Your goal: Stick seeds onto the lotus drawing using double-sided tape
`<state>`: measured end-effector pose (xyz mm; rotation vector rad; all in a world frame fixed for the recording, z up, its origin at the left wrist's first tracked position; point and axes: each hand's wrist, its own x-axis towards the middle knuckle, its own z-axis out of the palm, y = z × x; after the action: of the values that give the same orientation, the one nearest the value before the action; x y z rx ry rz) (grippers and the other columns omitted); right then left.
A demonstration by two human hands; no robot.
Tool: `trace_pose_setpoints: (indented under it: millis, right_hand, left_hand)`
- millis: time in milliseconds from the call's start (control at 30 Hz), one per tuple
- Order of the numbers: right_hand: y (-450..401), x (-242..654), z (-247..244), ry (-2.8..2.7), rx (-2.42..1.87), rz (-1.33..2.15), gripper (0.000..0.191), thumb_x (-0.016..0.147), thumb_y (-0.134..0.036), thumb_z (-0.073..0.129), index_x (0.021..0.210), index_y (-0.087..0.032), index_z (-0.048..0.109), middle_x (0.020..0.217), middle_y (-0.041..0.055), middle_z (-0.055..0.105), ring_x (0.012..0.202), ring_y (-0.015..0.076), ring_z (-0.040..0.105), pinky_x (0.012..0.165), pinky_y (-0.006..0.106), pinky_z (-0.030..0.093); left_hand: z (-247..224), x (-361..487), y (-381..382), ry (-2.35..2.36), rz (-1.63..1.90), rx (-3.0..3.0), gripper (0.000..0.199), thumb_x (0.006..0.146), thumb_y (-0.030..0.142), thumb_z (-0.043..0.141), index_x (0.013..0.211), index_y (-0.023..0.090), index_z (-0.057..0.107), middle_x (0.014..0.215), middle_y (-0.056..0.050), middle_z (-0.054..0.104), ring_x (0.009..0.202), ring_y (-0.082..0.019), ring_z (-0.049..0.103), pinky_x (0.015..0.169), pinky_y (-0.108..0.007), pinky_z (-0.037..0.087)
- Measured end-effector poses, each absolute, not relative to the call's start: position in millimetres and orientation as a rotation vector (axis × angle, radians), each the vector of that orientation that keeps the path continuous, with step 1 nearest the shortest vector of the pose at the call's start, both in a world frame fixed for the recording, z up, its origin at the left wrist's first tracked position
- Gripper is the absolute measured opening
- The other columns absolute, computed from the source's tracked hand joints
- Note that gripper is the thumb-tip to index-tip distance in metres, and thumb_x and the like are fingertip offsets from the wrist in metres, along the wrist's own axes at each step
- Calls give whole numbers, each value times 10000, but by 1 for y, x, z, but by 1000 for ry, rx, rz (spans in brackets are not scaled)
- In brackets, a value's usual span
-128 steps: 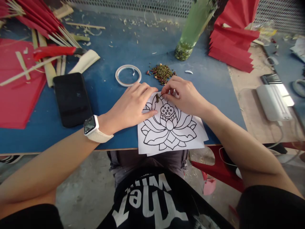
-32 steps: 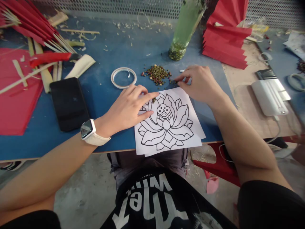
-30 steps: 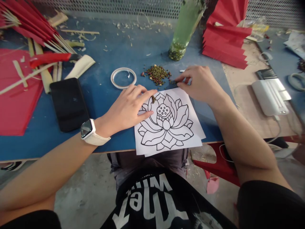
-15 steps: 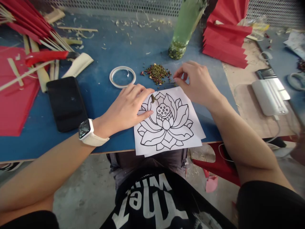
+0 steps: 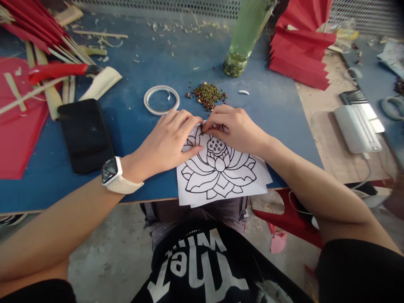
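The paper (image 5: 202, 193) with a big flower drawn on it lay flat on the blue tabletop (image 5: 126, 92), with another sheet peeking out from under it. The left hand (image 5: 168, 141) rested on the paper's upper left side. Its fingers were open, with the thumb (image 5: 192, 152) spread away from the others, and they had nothing pinched in them. The right hand (image 5: 241, 128) reached over the top of the paper, and its fingers were pinched together at a little clump of beans (image 5: 202, 128) on a petal at 11 o'clock. I could not tell if a bean was between the tips.

From the flower, a tall see-through cup (image 5: 248, 38) stood between 12 and 1 o'clock. It had pale green water in it, with dark little bits at the bottom. Its top was cut off from view. The loose bean pile (image 5: 206, 96), mostly green with some red ones, sat in no cup or bowl, right on the tabletop near 12 o'clock. A roll of tape (image 5: 146, 101) lay at 10 to 11 o'clock, and a black phone (image 5: 86, 136) lay at 9 o'clock. Folded red paper (image 5: 298, 54) was at 1 o'clock.
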<state>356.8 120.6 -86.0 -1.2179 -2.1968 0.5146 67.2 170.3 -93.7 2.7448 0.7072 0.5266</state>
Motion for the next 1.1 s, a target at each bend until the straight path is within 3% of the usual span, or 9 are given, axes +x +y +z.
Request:
trace_pose_setpoints:
  millis: [267, 433, 633, 1100]
  right_hand:
    - [119, 354, -80, -2180, -1310, 542, 266, 1104, -141, 734, 1156, -292, 946, 1101, 61, 830, 1052, 282, 765, 1047, 472, 626]
    - [116, 355, -76, -2110, -1364, 554, 195, 1041, -177, 798, 1137, -277, 935, 1107, 56, 841, 928, 236, 741, 953, 429, 638]
    - [115, 353, -78, -2058, -1366, 560, 90, 1036, -207, 829, 1050, -257, 902, 1044, 55, 853, 889, 225, 739, 930, 418, 648]
    - [113, 342, -79, -1951, -1474, 563, 169, 988, -135, 830, 1034, -244, 951, 1004, 61, 882, 892, 245, 733, 908, 443, 611]
  left_hand:
    - [-93, 66, 170, 711, 521, 2758, 554, 1145, 382, 879, 1635, 199, 696, 1565, -214, 791, 1489, -497, 743, 1372, -742, 602]
    - [-93, 67, 169, 720, 513, 2733, 550, 1149, 373, 872, 1645, 215, 692, 1580, -205, 779, 1520, -497, 730, 1414, -772, 571]
    - [-93, 67, 169, 733, 521, 2744, 482, 1147, 397, 875, 1572, 240, 710, 1539, -177, 787, 1487, -481, 741, 1379, -749, 612]
    - [-92, 68, 167, 744, 508, 2728, 483, 1142, 370, 879, 1586, 228, 751, 1547, -187, 767, 1511, -499, 719, 1397, -781, 583]
